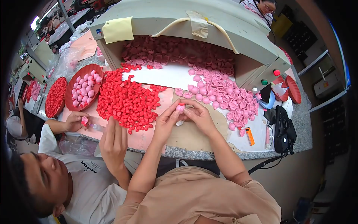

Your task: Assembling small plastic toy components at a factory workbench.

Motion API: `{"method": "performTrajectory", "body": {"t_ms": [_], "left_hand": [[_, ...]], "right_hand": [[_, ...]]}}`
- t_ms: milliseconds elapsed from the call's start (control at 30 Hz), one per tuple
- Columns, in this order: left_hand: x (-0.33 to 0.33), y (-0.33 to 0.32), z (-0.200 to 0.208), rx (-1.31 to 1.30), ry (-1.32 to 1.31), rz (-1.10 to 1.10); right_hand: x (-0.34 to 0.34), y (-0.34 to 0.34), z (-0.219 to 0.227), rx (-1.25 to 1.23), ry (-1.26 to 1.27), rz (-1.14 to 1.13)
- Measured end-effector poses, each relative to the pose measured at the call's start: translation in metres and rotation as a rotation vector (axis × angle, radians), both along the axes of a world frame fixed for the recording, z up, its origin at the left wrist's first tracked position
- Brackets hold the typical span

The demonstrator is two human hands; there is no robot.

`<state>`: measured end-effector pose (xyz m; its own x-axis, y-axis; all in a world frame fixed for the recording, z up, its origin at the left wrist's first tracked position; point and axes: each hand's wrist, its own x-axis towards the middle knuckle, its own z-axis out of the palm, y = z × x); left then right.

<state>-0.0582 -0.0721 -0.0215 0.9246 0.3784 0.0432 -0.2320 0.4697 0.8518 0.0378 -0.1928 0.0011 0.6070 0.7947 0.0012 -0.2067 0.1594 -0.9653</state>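
Note:
Between the fingertips of both hands is a small pink ball-shaped piece [181,108]. My left hand [167,118] is closed on its left side, and my right hand [200,116] pinches it from the right. Just below the fingers, a small whitish bit [179,123] shows; I cannot tell whether it is held or lies on the brown sheet [197,138]. Beyond my right hand spreads a heap of pink hollow shells and balls [223,87]. To the left of my left hand lies a large pile of small red pieces [126,100].
A grey machine housing [164,28] arches over more pink shells at the back. A red dish [69,98] with pink balls stands left. An orange lighter [250,136] and black bag [284,128] lie right. A co-worker's hand [113,143] is raised close to my left arm.

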Motion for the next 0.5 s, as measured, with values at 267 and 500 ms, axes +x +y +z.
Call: {"method": "performTrajectory", "body": {"t_ms": [267, 500], "left_hand": [[0.001, 0.004, -0.004, -0.216, 0.000, -0.070], [-0.001, 0.004, -0.009, -0.298, 0.013, -0.138]], "right_hand": [[0.008, -0.009, 0.000, -0.020, 0.041, 0.075], [0.012, -0.014, -0.006, -0.041, 0.079, 0.126]]}}
